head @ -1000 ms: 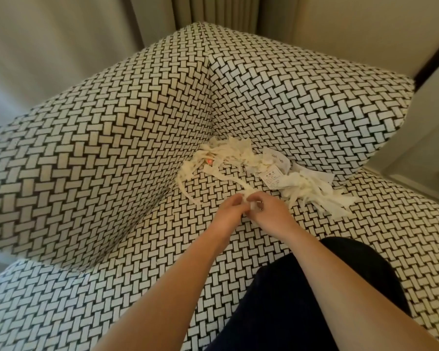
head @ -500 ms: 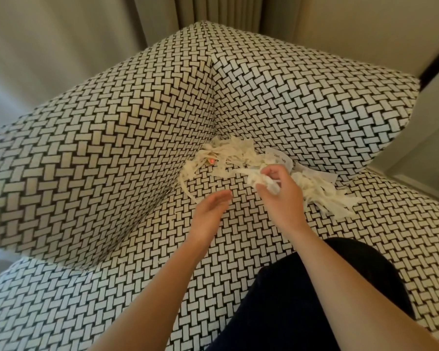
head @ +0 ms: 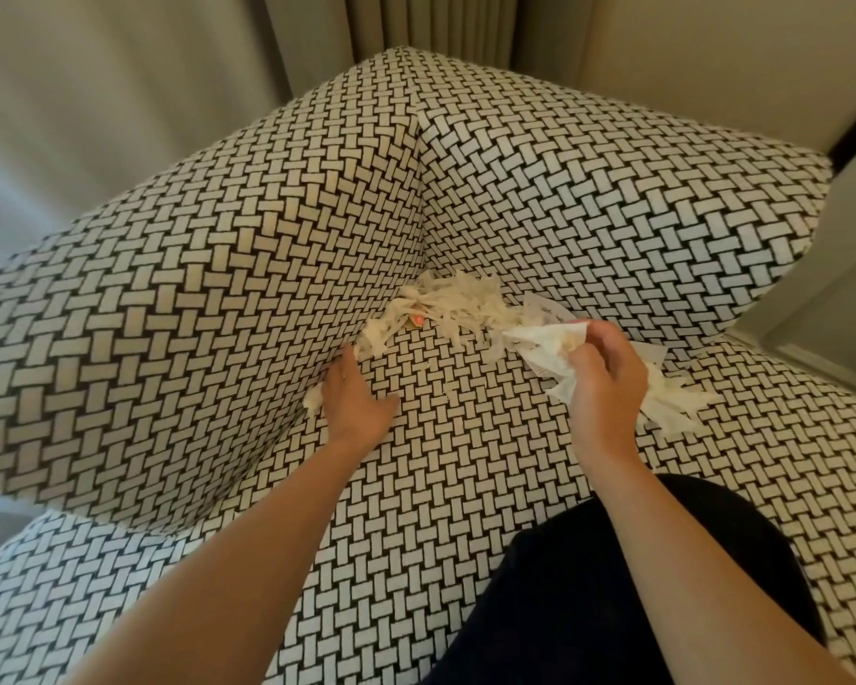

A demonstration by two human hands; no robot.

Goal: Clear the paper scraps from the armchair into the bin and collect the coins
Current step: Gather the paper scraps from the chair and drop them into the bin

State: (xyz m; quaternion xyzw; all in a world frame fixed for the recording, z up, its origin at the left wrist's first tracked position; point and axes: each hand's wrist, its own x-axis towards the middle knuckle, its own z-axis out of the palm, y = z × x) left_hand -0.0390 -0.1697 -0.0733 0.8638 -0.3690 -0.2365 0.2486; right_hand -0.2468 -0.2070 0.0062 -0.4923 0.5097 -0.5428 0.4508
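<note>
White paper scraps (head: 453, 309) lie heaped in the back corner of the armchair seat (head: 441, 462), which has a black-and-white woven pattern. My right hand (head: 604, 383) is closed around a bunch of scraps (head: 544, 346) lifted just above the seat, and more strips (head: 673, 402) lie under and to the right of it. My left hand (head: 354, 400) rests flat on the seat against the left arm cushion, touching a few strips (head: 313, 399) at the crease; its fingers are spread. A small orange-red bit (head: 417, 320) shows in the heap. I see no coins and no bin.
The left arm cushion (head: 194, 313) and the back cushion (head: 614, 205) wall in the corner. Curtains (head: 416, 22) hang behind the chair. My dark trouser leg (head: 614, 610) rests on the seat at the lower right. A pale wall panel (head: 836, 313) stands to the right.
My hands have parted. The right hand has lifted a bunch of scraps and moved right. The left hand has slid left to the crease by the arm cushion.
</note>
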